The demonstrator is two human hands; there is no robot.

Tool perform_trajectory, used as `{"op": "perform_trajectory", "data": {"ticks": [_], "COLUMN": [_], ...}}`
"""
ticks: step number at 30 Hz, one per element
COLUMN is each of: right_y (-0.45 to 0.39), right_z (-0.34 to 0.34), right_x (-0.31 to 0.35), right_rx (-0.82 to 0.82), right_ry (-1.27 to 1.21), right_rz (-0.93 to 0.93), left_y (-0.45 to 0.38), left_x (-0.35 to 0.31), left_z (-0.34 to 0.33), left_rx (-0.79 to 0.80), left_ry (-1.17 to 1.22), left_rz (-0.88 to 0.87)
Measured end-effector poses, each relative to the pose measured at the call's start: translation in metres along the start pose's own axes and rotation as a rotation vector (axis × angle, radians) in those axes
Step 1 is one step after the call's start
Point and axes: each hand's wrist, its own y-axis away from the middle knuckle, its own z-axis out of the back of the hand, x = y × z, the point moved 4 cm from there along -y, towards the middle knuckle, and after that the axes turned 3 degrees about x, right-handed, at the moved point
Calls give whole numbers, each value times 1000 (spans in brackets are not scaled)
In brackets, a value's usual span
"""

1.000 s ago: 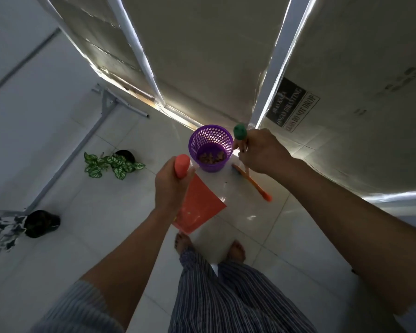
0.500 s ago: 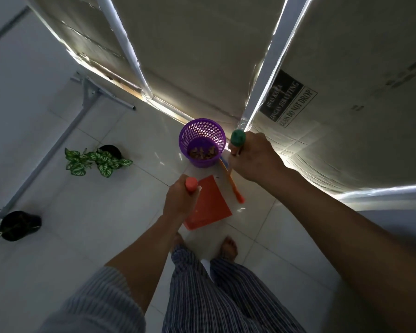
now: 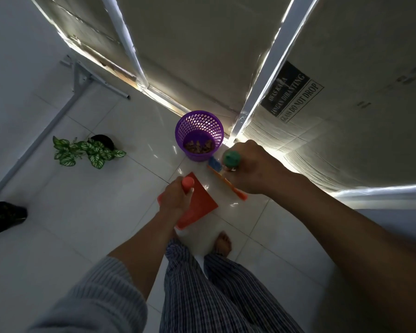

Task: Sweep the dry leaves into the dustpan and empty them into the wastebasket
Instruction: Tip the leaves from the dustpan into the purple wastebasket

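A purple mesh wastebasket (image 3: 198, 124) stands on the white tiled floor against the wall, with dry brown leaves (image 3: 199, 145) at its bottom. My left hand (image 3: 174, 198) grips the orange handle of the red dustpan (image 3: 199, 205), whose pan hangs just above the floor in front of my feet. My right hand (image 3: 247, 168) grips the green-capped top of the broom (image 3: 228, 182), whose orange head lies on the floor right of the dustpan, just in front of the wastebasket.
A potted plant with green-and-white leaves (image 3: 87, 150) lies on the floor to the left. A second black pot (image 3: 4, 216) sits at the far left edge. A grey metal stand leg (image 3: 77, 78) runs along the left. Cardboard-covered panels (image 3: 346, 80) line the wall ahead.
The dustpan has dropped from near the wastebasket rim to low over the floor by my feet. The broom head has shifted slightly along the floor beside it.
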Motion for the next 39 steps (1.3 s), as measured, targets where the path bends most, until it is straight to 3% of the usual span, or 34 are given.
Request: {"op": "perform_trajectory", "data": {"ticks": [8, 14, 21, 33, 39], "right_y": [14, 28, 28, 34, 44], "right_z": [10, 42, 32, 0, 34], "right_x": [11, 7, 9, 17, 27], "right_rx": [27, -114, -149, -81, -177], "right_ry": [-114, -207, -19, -159, -117], "right_rz": [57, 26, 55, 83, 114], "left_y": [6, 14, 23, 34, 48], "left_x": [12, 14, 21, 30, 30], "left_z": [-1, 1, -3, -1, 20], "left_rx": [-10, -42, -45, -74, -112], "left_ry": [12, 22, 25, 85, 100], "left_rz": [47, 53, 51, 46, 31]}}
